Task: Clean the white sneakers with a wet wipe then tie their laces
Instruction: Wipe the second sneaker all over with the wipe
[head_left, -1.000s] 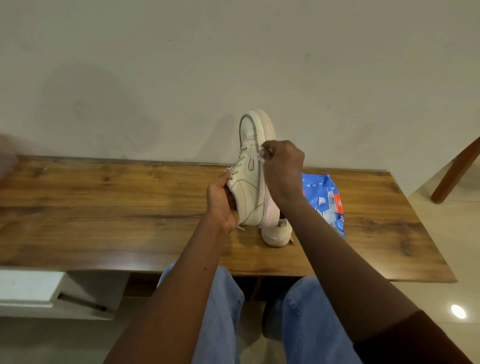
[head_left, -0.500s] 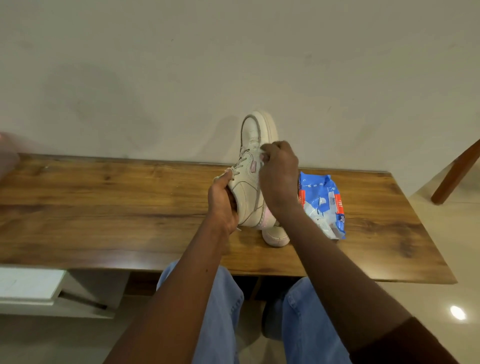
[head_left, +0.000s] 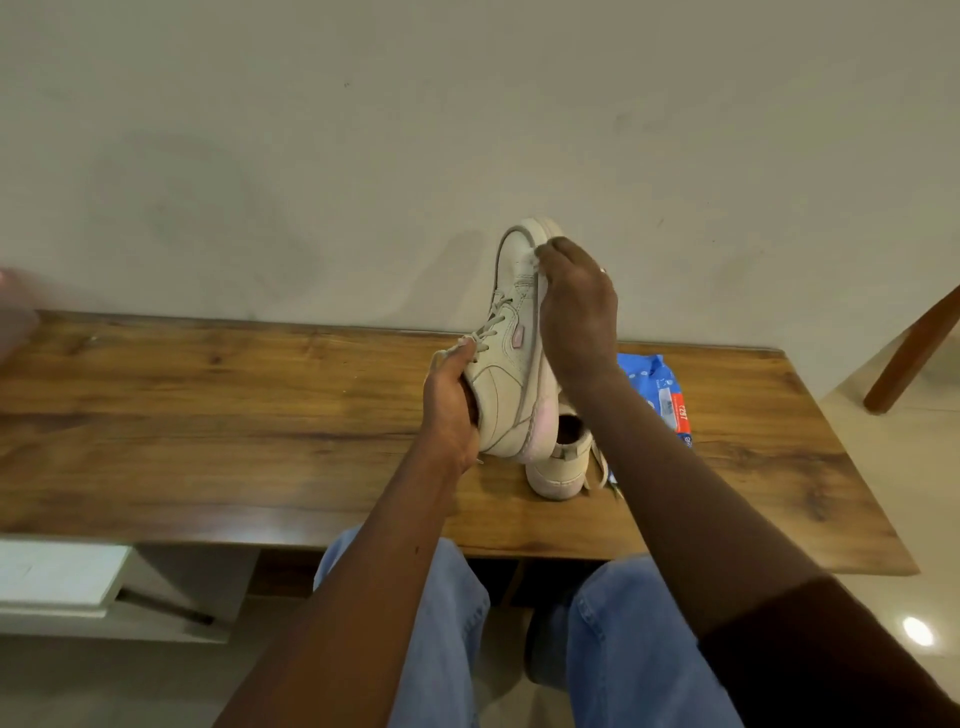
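Note:
A white sneaker (head_left: 511, 358) stands toe up above the wooden table (head_left: 234, 415), its laces loose. My left hand (head_left: 449, 402) grips it at the heel and ankle opening. My right hand (head_left: 574, 306) has curled fingers pressed against the sneaker's side near the toe; a sliver of white wipe (head_left: 540, 270) seems to show under the fingertips, mostly hidden. The second white sneaker (head_left: 561, 462) lies on the table just behind the raised one, partly covered by my right forearm.
A blue wet wipe pack (head_left: 660, 395) lies on the table to the right of the sneakers. A plain wall rises right behind the table. A wooden chair leg (head_left: 914, 348) stands at the far right. A white shelf (head_left: 57, 577) sits low left.
My right hand has slid up the sneaker's side from the lace area to the toe. The left hand keeps its grip, and the sneaker stays upright.

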